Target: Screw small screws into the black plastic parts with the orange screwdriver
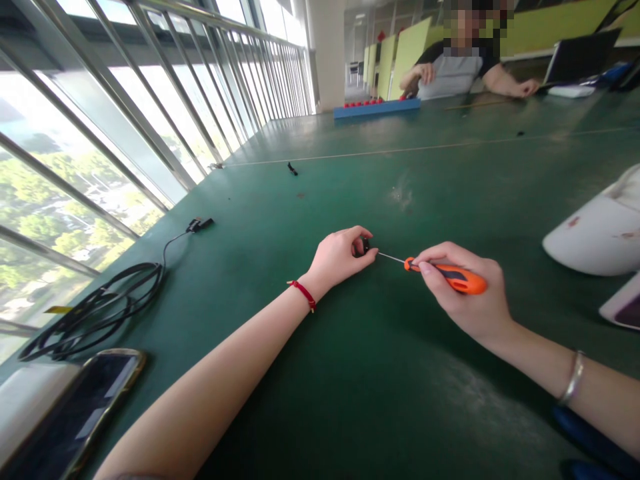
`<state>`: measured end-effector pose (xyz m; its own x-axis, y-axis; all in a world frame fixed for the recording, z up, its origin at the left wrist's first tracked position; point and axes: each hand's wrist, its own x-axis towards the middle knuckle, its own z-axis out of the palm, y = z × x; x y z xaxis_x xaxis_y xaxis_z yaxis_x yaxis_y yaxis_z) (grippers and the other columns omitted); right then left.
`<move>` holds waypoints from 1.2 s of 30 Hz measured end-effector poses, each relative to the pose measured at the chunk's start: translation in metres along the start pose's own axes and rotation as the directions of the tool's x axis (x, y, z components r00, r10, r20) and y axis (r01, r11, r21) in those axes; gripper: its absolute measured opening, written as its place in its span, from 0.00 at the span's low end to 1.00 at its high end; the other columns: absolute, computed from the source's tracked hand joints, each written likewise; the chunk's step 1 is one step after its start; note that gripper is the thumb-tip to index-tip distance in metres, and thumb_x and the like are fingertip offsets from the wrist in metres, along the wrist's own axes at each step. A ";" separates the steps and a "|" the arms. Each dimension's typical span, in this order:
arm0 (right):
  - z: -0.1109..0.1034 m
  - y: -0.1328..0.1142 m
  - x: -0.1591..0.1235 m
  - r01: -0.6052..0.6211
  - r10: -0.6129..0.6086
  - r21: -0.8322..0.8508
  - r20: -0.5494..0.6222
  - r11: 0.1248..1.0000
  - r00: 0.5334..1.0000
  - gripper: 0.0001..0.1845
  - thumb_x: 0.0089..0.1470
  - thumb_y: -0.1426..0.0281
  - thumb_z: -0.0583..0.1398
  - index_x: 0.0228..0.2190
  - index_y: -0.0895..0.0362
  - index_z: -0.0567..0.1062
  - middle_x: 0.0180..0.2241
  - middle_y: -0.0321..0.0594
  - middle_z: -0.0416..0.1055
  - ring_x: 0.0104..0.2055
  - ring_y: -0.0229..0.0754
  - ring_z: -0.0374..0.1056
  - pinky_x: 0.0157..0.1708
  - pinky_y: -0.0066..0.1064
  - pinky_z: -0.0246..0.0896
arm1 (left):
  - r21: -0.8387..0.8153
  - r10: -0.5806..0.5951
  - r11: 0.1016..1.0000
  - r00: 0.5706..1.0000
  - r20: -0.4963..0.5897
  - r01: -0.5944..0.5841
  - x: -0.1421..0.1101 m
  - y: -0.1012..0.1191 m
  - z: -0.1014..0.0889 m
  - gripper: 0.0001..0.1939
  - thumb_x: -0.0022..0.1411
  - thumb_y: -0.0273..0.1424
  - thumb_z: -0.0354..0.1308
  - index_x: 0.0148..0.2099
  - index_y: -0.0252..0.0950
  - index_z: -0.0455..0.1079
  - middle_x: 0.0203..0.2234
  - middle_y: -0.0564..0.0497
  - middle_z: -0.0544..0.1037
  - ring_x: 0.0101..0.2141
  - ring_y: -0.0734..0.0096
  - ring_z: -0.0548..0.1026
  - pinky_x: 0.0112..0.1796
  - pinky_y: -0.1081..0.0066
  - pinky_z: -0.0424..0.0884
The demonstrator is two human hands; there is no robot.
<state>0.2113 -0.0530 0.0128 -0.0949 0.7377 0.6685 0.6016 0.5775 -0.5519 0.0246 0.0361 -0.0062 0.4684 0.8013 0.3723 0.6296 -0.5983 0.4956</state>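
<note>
One broad green table (320, 193) fills most of the view, its left edge running along a metal railing (200, 67) in front of bright windows. Across the table, at the far right, sits a person (457, 73) in a grey top with dark sleeves, near an open black laptop (583, 57). A long blue block (377, 108) with a row of red pieces on top lies near the far edge, to the left of that person. At the right edge of the view is a white container (595, 233) with brownish marks. On the left lies a coiled black cable (107, 303), with a phone (75, 413) just nearer the camera. The right hand (470, 293), with a silver bangle on its wrist, grips an orange and dark screwdriver (453, 275) by the handle, thumb and fingers closed around it, the thin shaft pointing left. The left hand (343, 257), with a red bracelet (304, 295) on its wrist, pinches a small black part (361, 247) between thumb and curled fingers, near the middle of the table. The screwdriver's tip is at the left thumb, close to the small black part; whether they touch is unclear. Farther back lies a tiny black piece (293, 169).
</note>
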 end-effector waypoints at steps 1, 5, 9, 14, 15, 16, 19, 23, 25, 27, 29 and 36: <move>0.000 0.000 0.000 -0.005 0.005 -0.005 -0.002 1.000 1.000 0.04 0.52 0.73 0.57 0.26 0.55 0.70 0.21 0.32 0.69 0.20 0.31 0.63 0.20 0.23 0.57 | -0.042 0.010 0.999 1.000 0.028 -0.009 0.000 0.001 0.000 0.13 0.57 0.35 0.55 0.44 0.36 0.68 0.26 0.56 0.75 0.25 0.76 0.70 0.29 0.74 0.67; 0.000 0.001 0.000 -0.008 0.008 -0.022 -0.013 1.000 1.000 0.04 0.52 0.73 0.57 0.26 0.55 0.70 0.22 0.32 0.69 0.21 0.31 0.63 0.21 0.23 0.57 | -0.011 0.022 1.000 0.999 -0.049 -0.023 0.000 -0.001 0.000 0.12 0.57 0.29 0.52 0.45 0.36 0.67 0.28 0.54 0.74 0.29 0.74 0.71 0.33 0.72 0.68; 0.000 0.001 0.000 -0.011 0.010 -0.016 -0.014 1.000 1.000 0.04 0.52 0.72 0.57 0.26 0.55 0.70 0.21 0.32 0.69 0.20 0.31 0.63 0.20 0.24 0.56 | 0.115 0.090 0.990 0.990 -0.108 -0.077 0.002 -0.005 0.000 0.14 0.54 0.26 0.54 0.45 0.36 0.69 0.42 0.48 0.73 0.43 0.65 0.69 0.46 0.64 0.66; -0.001 0.000 0.000 -0.014 0.014 -0.017 -0.024 1.000 1.000 0.04 0.52 0.72 0.57 0.26 0.54 0.70 0.21 0.32 0.69 0.19 0.32 0.62 0.19 0.25 0.56 | 0.103 0.098 0.990 0.995 0.000 -0.097 0.002 -0.006 0.000 0.13 0.55 0.28 0.55 0.45 0.37 0.70 0.43 0.49 0.74 0.45 0.62 0.68 0.49 0.61 0.65; -0.001 0.000 0.000 -0.011 0.010 -0.020 -0.032 1.000 0.999 0.04 0.52 0.72 0.57 0.26 0.54 0.70 0.21 0.32 0.69 0.19 0.32 0.62 0.19 0.25 0.56 | 0.100 0.093 0.991 0.996 0.001 -0.092 0.002 -0.006 0.000 0.11 0.55 0.29 0.55 0.43 0.37 0.71 0.40 0.49 0.75 0.44 0.63 0.69 0.48 0.61 0.66; -0.001 0.000 0.000 -0.009 0.008 -0.023 -0.040 1.000 0.999 0.04 0.52 0.72 0.57 0.26 0.54 0.70 0.21 0.32 0.69 0.19 0.32 0.62 0.19 0.25 0.56 | 0.098 0.088 0.991 0.996 -0.002 -0.087 0.002 -0.006 0.000 0.09 0.56 0.29 0.55 0.41 0.37 0.71 0.38 0.49 0.76 0.43 0.63 0.69 0.47 0.62 0.66; -0.001 0.000 -0.001 -0.003 0.002 -0.023 -0.050 1.000 0.999 0.04 0.52 0.72 0.57 0.26 0.54 0.70 0.22 0.33 0.70 0.21 0.32 0.63 0.20 0.25 0.57 | 0.089 0.079 0.993 0.997 -0.012 -0.078 0.003 -0.006 -0.001 0.06 0.56 0.29 0.56 0.37 0.36 0.72 0.34 0.50 0.76 0.39 0.65 0.70 0.42 0.64 0.68; -0.001 0.000 -0.001 0.013 -0.013 -0.004 -0.034 1.000 0.999 0.03 0.52 0.72 0.57 0.27 0.54 0.70 0.23 0.33 0.70 0.21 0.32 0.64 0.20 0.25 0.57 | 0.080 0.080 0.994 0.997 -0.006 -0.080 0.004 -0.007 -0.001 0.05 0.56 0.29 0.57 0.36 0.36 0.72 0.31 0.51 0.75 0.35 0.67 0.71 0.38 0.67 0.68; -0.001 0.000 -0.001 0.025 -0.025 0.007 -0.032 1.000 0.999 0.03 0.52 0.73 0.58 0.27 0.54 0.70 0.22 0.32 0.70 0.21 0.32 0.64 0.20 0.25 0.58 | 0.075 0.087 0.993 0.996 0.003 -0.087 0.004 -0.007 -0.001 0.05 0.56 0.30 0.57 0.37 0.36 0.72 0.31 0.51 0.75 0.34 0.68 0.71 0.37 0.68 0.68; -0.001 -0.001 -0.001 0.034 -0.033 0.013 -0.031 0.999 0.999 0.03 0.51 0.74 0.58 0.27 0.54 0.70 0.22 0.32 0.70 0.21 0.31 0.64 0.20 0.24 0.58 | 0.070 0.096 0.993 0.995 0.009 -0.096 0.004 -0.006 -0.001 0.05 0.57 0.30 0.57 0.37 0.36 0.72 0.31 0.51 0.74 0.34 0.69 0.71 0.37 0.69 0.68; -0.001 -0.001 0.000 0.031 -0.031 0.016 -0.028 0.999 0.999 0.04 0.51 0.74 0.57 0.27 0.54 0.70 0.22 0.32 0.70 0.20 0.32 0.64 0.20 0.24 0.58 | 0.070 0.100 0.992 0.995 0.015 -0.101 0.003 -0.005 -0.001 0.05 0.57 0.30 0.57 0.37 0.36 0.72 0.31 0.51 0.74 0.34 0.70 0.71 0.37 0.70 0.68; -0.001 -0.001 0.000 0.019 -0.019 0.015 -0.012 1.000 1.000 0.04 0.51 0.73 0.57 0.26 0.54 0.70 0.21 0.32 0.70 0.20 0.32 0.64 0.20 0.25 0.58 | 0.048 0.115 0.992 0.993 0.015 -0.116 0.002 -0.004 0.000 0.05 0.56 0.28 0.57 0.37 0.36 0.71 0.32 0.51 0.73 0.34 0.71 0.71 0.36 0.72 0.69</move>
<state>0.2111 -0.0538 0.0139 -0.0966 0.7222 0.6849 0.5880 0.5966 -0.5461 0.0227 0.0400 -0.0071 0.5468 0.7270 0.4152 0.6003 -0.6862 0.4108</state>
